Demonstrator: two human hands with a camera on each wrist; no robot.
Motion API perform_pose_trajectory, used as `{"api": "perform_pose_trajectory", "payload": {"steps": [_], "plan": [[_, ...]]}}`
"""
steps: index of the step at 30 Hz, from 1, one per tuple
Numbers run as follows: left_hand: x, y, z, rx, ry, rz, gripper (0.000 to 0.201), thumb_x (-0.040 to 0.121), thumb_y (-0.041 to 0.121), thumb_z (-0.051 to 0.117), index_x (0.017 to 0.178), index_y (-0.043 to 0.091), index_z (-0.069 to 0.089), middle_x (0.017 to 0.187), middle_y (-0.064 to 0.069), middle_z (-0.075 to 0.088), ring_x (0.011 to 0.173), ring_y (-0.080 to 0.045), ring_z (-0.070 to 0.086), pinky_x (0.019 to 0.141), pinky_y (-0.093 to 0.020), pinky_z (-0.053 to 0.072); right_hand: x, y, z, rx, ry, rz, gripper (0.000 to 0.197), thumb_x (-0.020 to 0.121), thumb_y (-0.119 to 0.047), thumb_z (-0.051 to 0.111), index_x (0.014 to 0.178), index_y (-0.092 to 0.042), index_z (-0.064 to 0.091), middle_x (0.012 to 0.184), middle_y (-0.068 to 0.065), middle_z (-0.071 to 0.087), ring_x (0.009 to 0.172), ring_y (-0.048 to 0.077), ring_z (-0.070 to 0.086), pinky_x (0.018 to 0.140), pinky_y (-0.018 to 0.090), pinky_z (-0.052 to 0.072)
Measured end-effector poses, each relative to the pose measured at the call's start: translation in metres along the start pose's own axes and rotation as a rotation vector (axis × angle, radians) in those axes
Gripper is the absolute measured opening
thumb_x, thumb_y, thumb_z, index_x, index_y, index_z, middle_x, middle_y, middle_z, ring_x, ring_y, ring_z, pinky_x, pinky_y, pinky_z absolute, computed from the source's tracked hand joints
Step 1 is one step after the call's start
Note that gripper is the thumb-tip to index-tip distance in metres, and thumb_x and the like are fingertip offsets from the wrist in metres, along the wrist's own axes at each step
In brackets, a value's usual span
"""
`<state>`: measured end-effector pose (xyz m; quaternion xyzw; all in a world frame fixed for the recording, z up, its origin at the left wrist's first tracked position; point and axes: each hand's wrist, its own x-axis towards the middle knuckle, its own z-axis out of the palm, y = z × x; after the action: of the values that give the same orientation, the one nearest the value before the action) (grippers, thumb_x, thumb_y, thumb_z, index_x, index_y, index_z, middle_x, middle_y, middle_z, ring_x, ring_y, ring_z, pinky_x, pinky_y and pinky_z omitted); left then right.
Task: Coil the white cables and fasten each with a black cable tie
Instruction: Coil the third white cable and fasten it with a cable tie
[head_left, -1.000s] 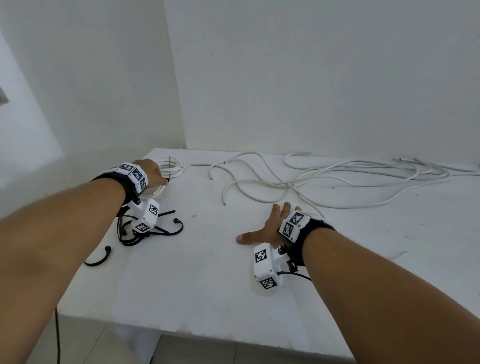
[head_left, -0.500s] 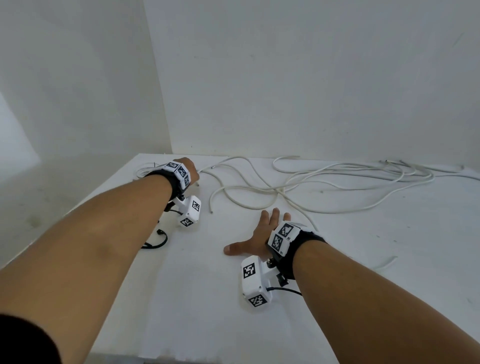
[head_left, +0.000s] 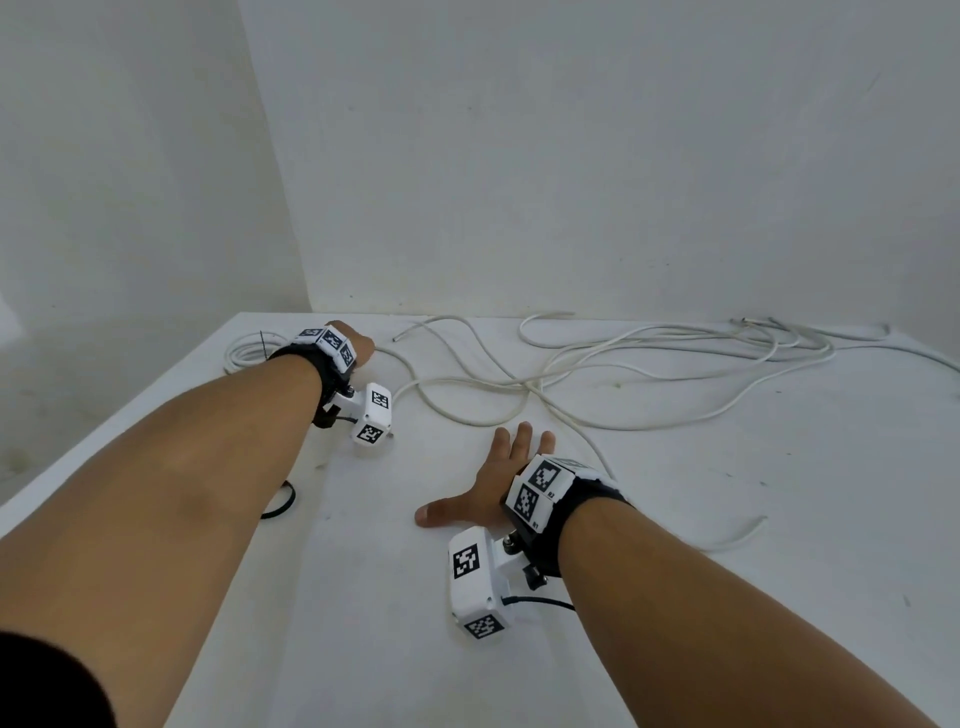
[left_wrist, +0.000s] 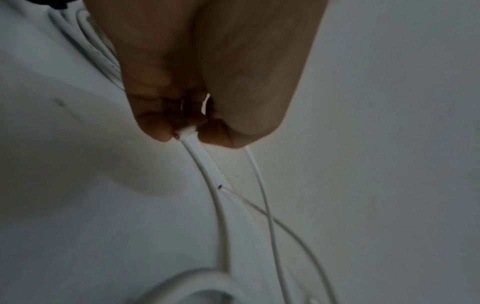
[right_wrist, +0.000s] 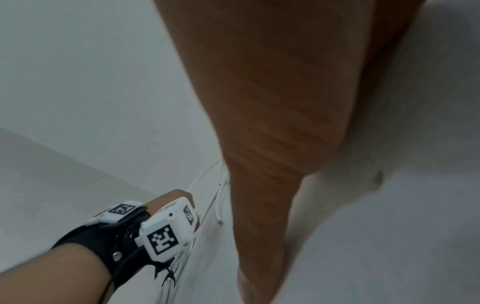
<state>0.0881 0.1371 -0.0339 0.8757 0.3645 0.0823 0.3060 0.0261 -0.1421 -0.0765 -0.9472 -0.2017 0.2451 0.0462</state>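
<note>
Several loose white cables (head_left: 571, 374) sprawl across the far half of the white table (head_left: 363, 649). My left hand (head_left: 361, 345) is at the far left; in the left wrist view its fingertips (left_wrist: 158, 131) pinch the end of one white cable (left_wrist: 205, 164). Just left of that hand lies a coiled white cable (head_left: 244, 353) with a black tie round it. A loose black cable tie (head_left: 283, 501) peeks out beside my left forearm. My right hand (head_left: 498, 478) lies flat on the table with fingers spread, holding nothing, just short of the nearest cable loop.
White walls close off the table at the back and left. A short white cable piece (head_left: 748, 530) lies right of my right wrist. The table's left edge (head_left: 104, 415) runs under my left forearm.
My left hand left the tied coil and the black ties, moved right along the back of the table and took hold of a loose cable end. The right hand stayed flat.
</note>
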Motion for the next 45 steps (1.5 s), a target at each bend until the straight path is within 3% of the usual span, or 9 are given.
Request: {"api": "perform_pose_trajectory", "payload": {"steps": [9, 13, 18, 21, 24, 28, 35, 41, 45], "plan": [[-0.078, 0.034, -0.045, -0.943, -0.101, 0.096, 0.021, 0.091, 0.014, 0.037, 0.074, 0.018, 0.048, 0.060, 0.003, 0.036, 0.035, -0.009, 0.023, 0.037, -0.014, 0.014, -0.010, 0.001, -0.004, 0.014, 0.035, -0.010, 0.158, 0.037, -0.098, 0.053, 0.155, -0.017, -0.015, 0.162, 0.010, -0.024, 0.148, 0.038, -0.022, 0.117, 0.063, 0.004], [-0.131, 0.035, -0.049, -1.018, -0.224, 0.223, 0.031, 0.103, 0.032, 0.037, 0.080, 0.017, 0.051, 0.051, 0.007, 0.029, 0.039, -0.009, 0.020, 0.039, -0.019, 0.014, -0.026, -0.002, -0.015, 0.020, 0.055, -0.029, 0.144, 0.050, -0.093, 0.060, 0.156, -0.011, 0.010, 0.163, 0.021, -0.007, 0.150, 0.036, 0.010, 0.120, 0.052, 0.019], [-0.193, 0.026, -0.041, -1.092, -0.414, 0.290, 0.034, 0.104, 0.022, 0.034, 0.074, 0.015, 0.050, 0.050, 0.006, 0.031, 0.040, -0.007, 0.023, 0.042, -0.021, 0.016, -0.035, 0.002, -0.017, 0.060, 0.169, -0.082, 0.099, 0.071, -0.075, 0.063, 0.144, -0.011, 0.042, 0.149, 0.016, 0.038, 0.136, 0.036, 0.037, 0.104, 0.042, 0.036], [-0.219, 0.019, -0.038, -1.032, -0.505, 0.330, 0.035, 0.104, 0.023, 0.031, 0.073, 0.017, 0.045, 0.049, 0.008, 0.026, 0.039, -0.006, 0.017, 0.041, -0.022, 0.010, -0.042, 0.008, -0.029, 0.423, 0.470, -0.264, 0.038, 0.091, -0.037, 0.063, 0.113, -0.006, 0.067, 0.116, 0.013, 0.068, 0.111, 0.030, 0.062, 0.088, 0.031, 0.047], [-0.242, 0.017, -0.036, -1.012, -0.572, 0.345, 0.036, 0.105, 0.025, 0.032, 0.070, 0.019, 0.041, 0.049, 0.009, 0.023, 0.039, -0.005, 0.016, 0.041, -0.021, 0.009, -0.058, 0.015, -0.045, 0.783, 0.889, -0.456, 0.027, 0.095, -0.015, 0.055, 0.121, -0.014, 0.062, 0.129, 0.006, 0.059, 0.108, 0.021, 0.062, 0.094, 0.027, 0.047], [-0.270, 0.021, -0.031, -0.994, -0.684, 0.368, 0.040, 0.104, 0.030, 0.034, 0.065, 0.020, 0.039, 0.048, 0.010, 0.020, 0.040, -0.006, 0.012, 0.039, -0.019, 0.010, -0.074, 0.019, -0.056, 0.738, 0.963, -0.775, 0.041, 0.099, -0.016, 0.047, 0.139, -0.025, 0.050, 0.153, -0.004, 0.033, 0.138, 0.015, 0.038, 0.108, 0.024, 0.035], [-0.316, 0.033, -0.041, -1.196, -0.884, 0.426, 0.044, 0.094, 0.039, 0.041, 0.055, 0.024, 0.027, 0.048, 0.008, 0.009, 0.043, -0.013, 0.004, 0.040, -0.023, 0.009, -0.092, 0.028, -0.055, 0.887, 0.787, -0.870, 0.022, 0.102, -0.029, 0.052, 0.099, -0.015, 0.070, 0.078, -0.005, 0.067, 0.076, 0.003, 0.061, 0.077, 0.019, 0.045], [-0.334, 0.045, -0.067, -1.327, -0.946, 0.636, 0.039, 0.094, 0.037, 0.039, 0.058, 0.022, 0.037, 0.050, 0.008, 0.015, 0.043, -0.011, 0.011, 0.043, -0.023, 0.015, -0.084, 0.048, -0.049, 1.166, 0.759, -0.778, 0.020, 0.100, -0.026, 0.057, 0.091, -0.008, 0.062, 0.062, -0.001, 0.056, 0.053, 0.013, 0.051, 0.057, 0.023, 0.042], [-0.320, 0.053, -0.063, -1.371, -0.732, 0.640, 0.035, 0.102, 0.029, 0.035, 0.069, 0.017, 0.037, 0.054, 0.005, 0.028, 0.047, -0.010, 0.023, 0.049, -0.024, 0.020, -0.090, 0.046, -0.036, 0.766, 0.782, -0.749, 0.022, 0.094, -0.026, 0.065, 0.081, -0.008, 0.066, 0.057, -0.011, 0.049, 0.051, 0.003, 0.041, 0.055, 0.020, 0.035]]}}
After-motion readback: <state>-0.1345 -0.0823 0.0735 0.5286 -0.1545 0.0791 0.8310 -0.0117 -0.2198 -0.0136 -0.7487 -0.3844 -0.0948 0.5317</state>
